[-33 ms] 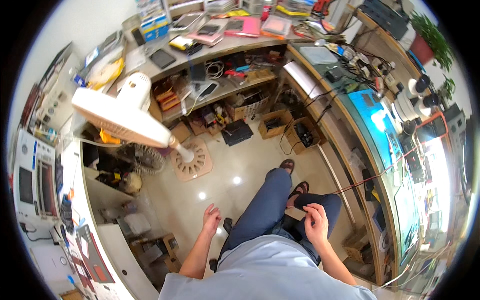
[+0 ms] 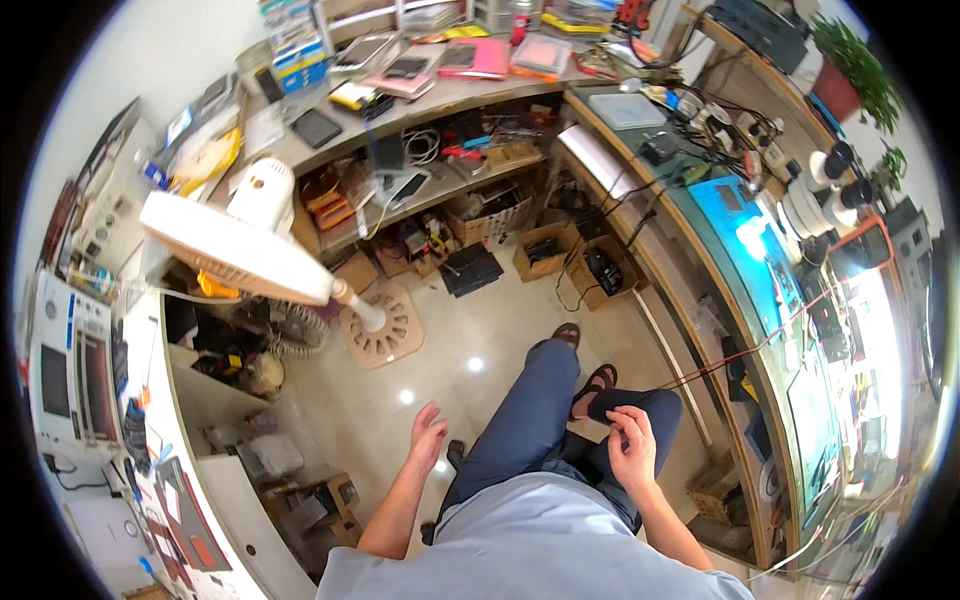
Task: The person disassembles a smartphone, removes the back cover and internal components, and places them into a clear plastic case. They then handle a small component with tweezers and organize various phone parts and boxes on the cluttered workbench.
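**Left hand (image 2: 428, 440) above the floor (image 2: 450, 375), right hand (image 2: 632, 445) at the trousers (image 2: 515, 420)**

At far left, set on the left surface (image 2: 180, 430), a white machine (image 2: 52, 330) with a dark screen and a window. Lower down on that surface, a dark case (image 2: 190, 515) among small loose parts. Next, a cream fan (image 2: 240, 245) with its head tilted, standing on the floor on a squarish slotted base (image 2: 410, 335). Behind it, on the cluttered back surface (image 2: 345, 135), a dark phone (image 2: 316, 128) lying flat, and a pink case (image 2: 475, 58) farther along.

Near the middle, left hand raised in the air, bare, well apart from the fan; grip loose, thumb and fingers apart. To the right of it, lower in view, a black caster (image 2: 456, 453). Farther off on the floor, black sheets (image 2: 470, 270).

Between the two hands, dark blue trousers, knees spread. Beyond the feet, an open carton (image 2: 545, 250) and a second carton (image 2: 603, 272) just beside it.

Over the right thigh, near the knee, right hand, fingers curled; grip apart or together, cannot tell, nor whether touching cloth.

Farther right, on the right surface (image 2: 690, 230), a bright blue mat (image 2: 735, 205) with a white microscope (image 2: 815, 200) beside it. At upper right, a potted plant (image 2: 855, 75).
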`<state>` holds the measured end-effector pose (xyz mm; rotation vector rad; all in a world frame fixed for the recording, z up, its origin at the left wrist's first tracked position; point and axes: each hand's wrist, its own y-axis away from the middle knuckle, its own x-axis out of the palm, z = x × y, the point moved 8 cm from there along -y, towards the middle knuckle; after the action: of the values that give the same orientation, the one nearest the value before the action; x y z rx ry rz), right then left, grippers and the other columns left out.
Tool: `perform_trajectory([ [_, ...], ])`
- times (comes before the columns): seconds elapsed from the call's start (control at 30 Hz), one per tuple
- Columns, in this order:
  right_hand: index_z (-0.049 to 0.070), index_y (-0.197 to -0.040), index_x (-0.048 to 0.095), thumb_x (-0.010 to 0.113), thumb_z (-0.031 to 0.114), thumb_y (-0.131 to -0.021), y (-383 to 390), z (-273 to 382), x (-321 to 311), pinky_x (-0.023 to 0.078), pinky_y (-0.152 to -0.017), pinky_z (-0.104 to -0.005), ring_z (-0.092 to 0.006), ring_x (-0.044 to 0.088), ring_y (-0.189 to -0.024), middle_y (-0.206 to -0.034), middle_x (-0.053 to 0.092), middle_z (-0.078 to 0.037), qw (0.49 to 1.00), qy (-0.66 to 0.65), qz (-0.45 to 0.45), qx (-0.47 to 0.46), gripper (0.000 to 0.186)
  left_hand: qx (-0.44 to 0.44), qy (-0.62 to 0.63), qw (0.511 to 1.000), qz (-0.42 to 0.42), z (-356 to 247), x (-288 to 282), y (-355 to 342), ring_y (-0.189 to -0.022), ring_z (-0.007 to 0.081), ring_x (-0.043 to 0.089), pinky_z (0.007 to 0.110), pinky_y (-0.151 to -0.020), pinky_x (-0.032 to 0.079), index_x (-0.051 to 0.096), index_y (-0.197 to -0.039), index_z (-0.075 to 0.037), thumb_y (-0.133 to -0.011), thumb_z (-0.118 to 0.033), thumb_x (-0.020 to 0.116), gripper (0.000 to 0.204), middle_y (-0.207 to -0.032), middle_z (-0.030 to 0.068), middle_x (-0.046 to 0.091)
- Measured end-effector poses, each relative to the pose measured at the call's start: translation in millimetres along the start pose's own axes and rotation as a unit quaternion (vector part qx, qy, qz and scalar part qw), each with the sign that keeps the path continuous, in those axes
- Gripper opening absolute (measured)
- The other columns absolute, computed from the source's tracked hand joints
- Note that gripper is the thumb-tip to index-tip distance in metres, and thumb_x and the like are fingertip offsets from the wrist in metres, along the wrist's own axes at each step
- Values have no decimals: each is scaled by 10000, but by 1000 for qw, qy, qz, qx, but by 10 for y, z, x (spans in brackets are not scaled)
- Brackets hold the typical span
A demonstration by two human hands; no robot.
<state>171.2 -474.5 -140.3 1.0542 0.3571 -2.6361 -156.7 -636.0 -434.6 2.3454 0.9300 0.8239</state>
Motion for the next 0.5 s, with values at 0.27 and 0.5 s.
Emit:
perform_trajectory([
  [0.27,34,-1231,578,674,238,-809,-500,470,-70,340,-1051,-494,-399,432,-1260,-1359,468,-199,985,-25,-17,-171,478,-96,112,908,393,-630,3169,794,-1356,252,387,379,-1104,341,364,-1427,-43,-1033,-453,301,572,-1456,129,424],
  [0.5,85,-1202,619,585,276,-826,-1276,-526,442,389,-1014,-515,-323,589,-1111,-1196,622,-143,969,46,-18,-241,423,-189,24,920,342,-145,3703,519,-1301,224,448,362,-1094,333,381,-1415,-39,-1016,-543,271,652,-1404,98,471],
])
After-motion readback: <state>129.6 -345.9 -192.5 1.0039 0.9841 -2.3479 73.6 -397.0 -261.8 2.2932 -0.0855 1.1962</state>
